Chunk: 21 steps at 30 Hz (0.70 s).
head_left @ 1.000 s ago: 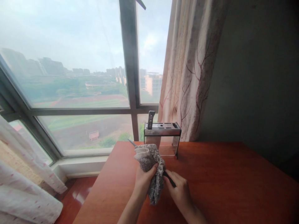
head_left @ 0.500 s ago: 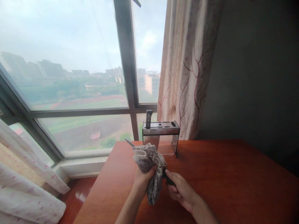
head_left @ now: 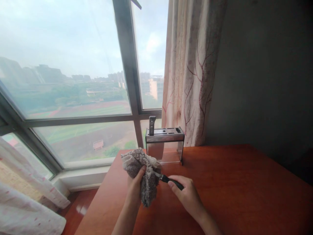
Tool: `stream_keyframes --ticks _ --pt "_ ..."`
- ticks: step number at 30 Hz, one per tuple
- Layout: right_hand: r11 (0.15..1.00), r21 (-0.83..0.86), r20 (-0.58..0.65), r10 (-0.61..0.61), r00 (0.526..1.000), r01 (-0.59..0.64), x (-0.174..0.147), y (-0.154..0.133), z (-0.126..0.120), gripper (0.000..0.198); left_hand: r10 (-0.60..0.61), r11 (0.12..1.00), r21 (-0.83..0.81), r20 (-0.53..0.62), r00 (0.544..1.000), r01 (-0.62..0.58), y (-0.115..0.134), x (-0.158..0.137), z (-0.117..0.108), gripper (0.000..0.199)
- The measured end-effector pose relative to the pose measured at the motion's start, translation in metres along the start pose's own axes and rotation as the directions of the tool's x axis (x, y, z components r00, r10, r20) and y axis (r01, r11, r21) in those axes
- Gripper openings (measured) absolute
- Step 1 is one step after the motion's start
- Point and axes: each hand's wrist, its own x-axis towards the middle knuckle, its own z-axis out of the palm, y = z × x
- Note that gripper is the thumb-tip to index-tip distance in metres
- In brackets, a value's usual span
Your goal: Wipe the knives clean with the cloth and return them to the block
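My right hand (head_left: pixel 183 192) is closed round the black handle of a knife (head_left: pixel 172 181), which points to the left. A little of its metal shows beside the handle; the rest of the blade is hidden in a grey fluffy cloth (head_left: pixel 148 187). The bunched cloth is gripped in my left hand (head_left: pixel 135 184), thumb on top, and one end hangs down. Both hands are above the table, in front of a knife block (head_left: pixel 165 137). Another knife (head_left: pixel 152 125) stands upright in the block's left end, only its dark riveted handle clear above the top.
The reddish-brown wooden table (head_left: pixel 227 182) has its left edge beside my left forearm. Behind it are a large window (head_left: pixel 73 119) and a patterned curtain (head_left: pixel 193 81). Another curtain (head_left: pixel 29 199) hangs at the lower left.
The cloth has moved left along the blade with my left hand, baring metal near the handle. The blade tip, seen sticking out before, is now covered. The view has shifted slightly.
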Motion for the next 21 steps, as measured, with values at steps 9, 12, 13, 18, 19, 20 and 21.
stream_keyframes --ticks 9,12,13,18,19,20,21 --pt "0.997 0.041 -0.111 0.071 0.991 -0.066 0.007 0.014 -0.026 0.026 0.055 0.993 -0.098 -0.130 0.990 -0.068 0.018 0.008 -0.011 0.044" --pt "0.987 0.111 -0.132 0.128 0.983 -0.114 0.008 0.019 -0.030 0.029 0.035 0.990 -0.131 -0.094 0.995 -0.047 0.013 0.007 -0.009 0.048" --pt "0.981 0.145 -0.135 0.153 0.979 -0.133 0.008 0.020 -0.030 0.030 0.027 0.990 -0.134 -0.080 0.996 -0.037 0.011 0.006 -0.007 0.050" --pt "0.932 0.275 -0.092 0.272 0.958 -0.238 0.006 0.020 -0.024 0.035 -0.021 0.989 -0.150 -0.021 1.000 0.017 0.002 0.002 -0.001 0.058" --pt "0.927 0.280 -0.083 0.284 0.955 -0.251 0.006 0.020 -0.023 0.035 -0.024 0.986 -0.163 -0.011 1.000 0.022 0.001 0.001 -0.001 0.059" --pt "0.924 0.279 -0.075 0.290 0.954 -0.259 0.006 0.019 -0.022 0.036 -0.029 0.984 -0.174 0.000 1.000 0.028 0.000 0.001 0.000 0.058" --pt "0.924 0.277 -0.072 0.295 0.953 -0.265 0.005 0.019 -0.020 0.036 -0.034 0.982 -0.183 0.008 0.999 0.035 -0.001 0.000 0.000 0.056"
